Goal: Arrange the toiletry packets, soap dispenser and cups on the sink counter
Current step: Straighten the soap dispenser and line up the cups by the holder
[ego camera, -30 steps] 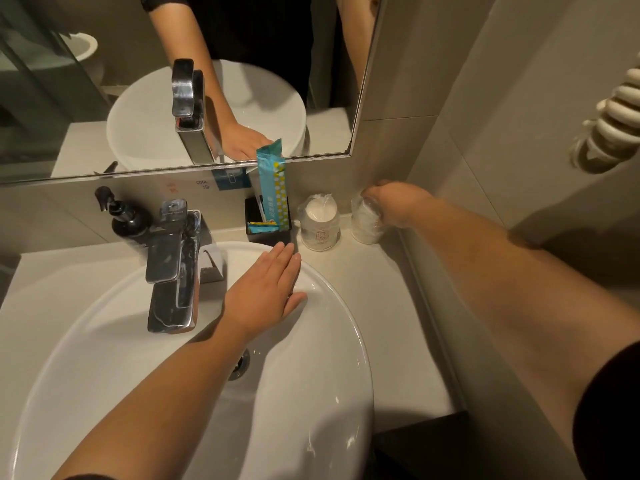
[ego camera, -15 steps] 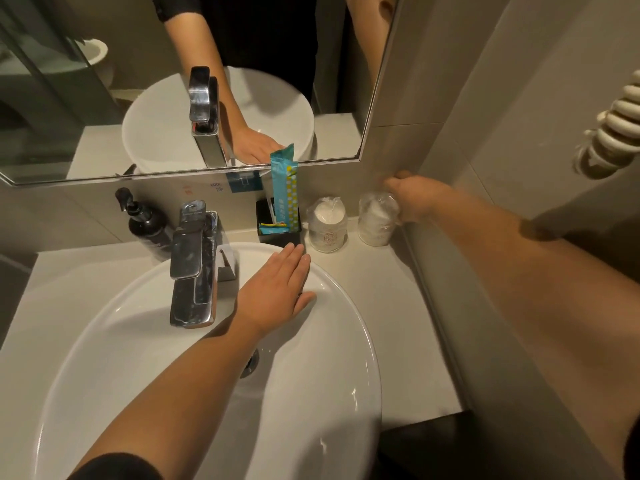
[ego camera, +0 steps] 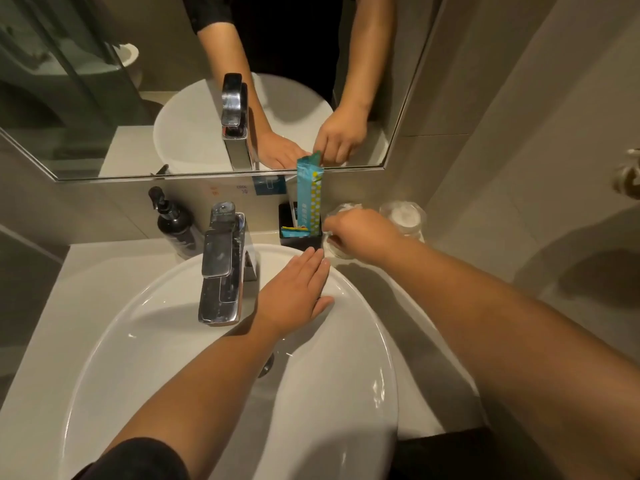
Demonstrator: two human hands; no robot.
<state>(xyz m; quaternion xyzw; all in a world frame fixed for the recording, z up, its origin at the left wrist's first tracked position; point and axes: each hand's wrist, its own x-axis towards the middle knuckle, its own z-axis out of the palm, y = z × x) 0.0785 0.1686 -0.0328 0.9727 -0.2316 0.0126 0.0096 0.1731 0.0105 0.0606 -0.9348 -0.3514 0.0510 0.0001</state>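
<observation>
near cup (ego camera: 341,237) mostly behind right hand (ego camera: 363,233)

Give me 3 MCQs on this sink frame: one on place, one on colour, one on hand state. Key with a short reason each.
1. Where does the soap dispenser stand?
A. Left of the faucet
B. Inside the basin
C. Right of the cups

2. What colour is the tall packet standing in the black holder?
A. Red
B. Teal with a dotted strip
C. Plain white

3. What is the left hand doing?
A. Gripping the faucet
B. Pinching the packet
C. Resting flat with straight fingers on the basin rim

Key:
1 A: the dark pump bottle sits on the counter to the faucet's left.
2 B: the packet is teal, with a dotted strip along its right edge.
3 C: the fingers lie straight and hold nothing, while the right hand is over the near wrapped cup, beside the far cup.
</observation>
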